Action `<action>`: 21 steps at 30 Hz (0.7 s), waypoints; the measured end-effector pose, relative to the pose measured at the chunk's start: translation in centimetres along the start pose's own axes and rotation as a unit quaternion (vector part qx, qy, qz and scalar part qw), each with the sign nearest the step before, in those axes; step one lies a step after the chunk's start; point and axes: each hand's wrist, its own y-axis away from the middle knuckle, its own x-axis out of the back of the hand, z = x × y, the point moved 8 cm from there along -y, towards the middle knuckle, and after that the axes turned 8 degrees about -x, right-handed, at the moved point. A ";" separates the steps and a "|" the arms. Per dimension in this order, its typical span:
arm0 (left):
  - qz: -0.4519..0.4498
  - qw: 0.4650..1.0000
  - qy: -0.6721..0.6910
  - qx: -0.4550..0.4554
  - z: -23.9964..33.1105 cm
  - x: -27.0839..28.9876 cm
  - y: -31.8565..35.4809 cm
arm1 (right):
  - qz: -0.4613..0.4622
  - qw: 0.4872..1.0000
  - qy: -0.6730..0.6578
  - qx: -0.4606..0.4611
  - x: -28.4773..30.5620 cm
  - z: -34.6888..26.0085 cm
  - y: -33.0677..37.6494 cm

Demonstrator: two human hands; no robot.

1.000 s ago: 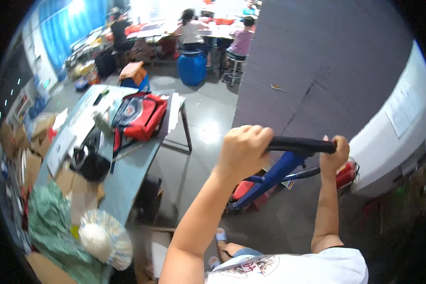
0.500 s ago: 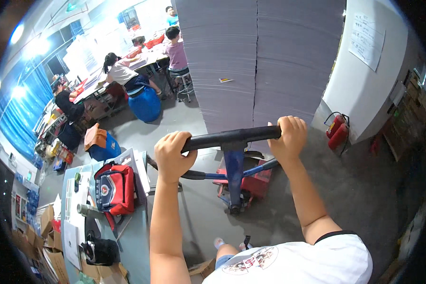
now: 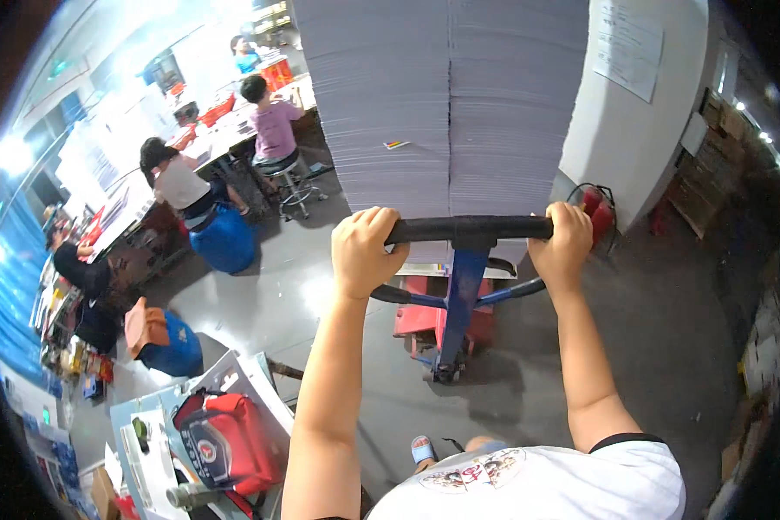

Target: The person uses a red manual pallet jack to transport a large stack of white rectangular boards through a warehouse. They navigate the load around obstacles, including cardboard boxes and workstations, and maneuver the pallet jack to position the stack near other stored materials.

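Both my hands grip the black handle bar (image 3: 468,229) of a blue pallet jack (image 3: 458,303). My left hand (image 3: 366,251) is closed round the bar's left end and my right hand (image 3: 566,244) round its right end. The jack's blue shaft runs down to a red base and small wheels on the grey floor. In front of the handle stands a tall grey stack of flat sheets (image 3: 442,104), split by a vertical seam, rising out of the top of the picture.
A red fire extinguisher (image 3: 591,201) stands by the white wall (image 3: 633,95) on the right. People sit on stools at long tables (image 3: 234,130) to the left, near a blue barrel (image 3: 225,243). A table with a red bag (image 3: 230,442) is at lower left.
The view has swung so the stack and the jack now stand straight ahead and nearer the middle. Both hands stay closed on the handle bar; the table with the red bag has slid to lower left.
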 end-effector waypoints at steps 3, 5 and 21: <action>-0.004 1.000 0.021 -0.016 -3.2 -2.5 -1.5 | -0.016 1.000 0.017 -0.020 -2.5 0.7 -1.0; -0.001 0.999 0.031 -0.029 -4.9 -3.6 -2.4 | 0.000 0.999 0.029 -0.022 -4.1 0.6 -1.4; -0.001 0.999 0.008 0.036 -15.7 -18.2 -12.6 | -0.042 0.993 -0.094 -0.058 -16.9 8.2 -9.1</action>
